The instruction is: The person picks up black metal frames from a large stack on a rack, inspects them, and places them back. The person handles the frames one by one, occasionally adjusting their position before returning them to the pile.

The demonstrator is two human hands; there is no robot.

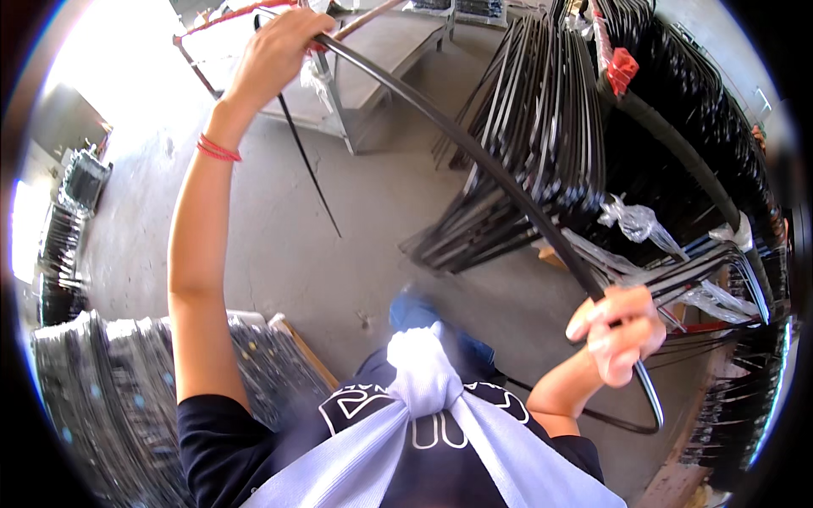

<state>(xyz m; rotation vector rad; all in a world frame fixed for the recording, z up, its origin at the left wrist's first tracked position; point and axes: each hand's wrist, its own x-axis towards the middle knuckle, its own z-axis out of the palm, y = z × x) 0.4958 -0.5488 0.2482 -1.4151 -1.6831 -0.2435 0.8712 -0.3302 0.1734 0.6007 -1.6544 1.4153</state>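
A long, bendy black strip [474, 144] runs slantwise across the space in front of me; it looks like rubber sealing strip, though its exact kind does not show. Far out at the upper left, my left hand [284, 46] is closed round its upper part. From beside that hand a thin black length [309, 165] dangles with a free tip; whether it belongs to the same strip I cannot tell. My right hand [622, 330] grips the strip lower down at the right, fingers curled. Below that hand the strip bends back in a loop [656, 402] toward my body.
Many black strips [542, 110] hang in a thick bundle on a rack with a dark-wrapped bar [677, 152] and a red wrapping [622, 70]. A metal cart [339, 118] stands ahead. Plastic-wrapped bundles [93, 389] lie at lower left. Clear plastic film [635, 222] hangs at right.
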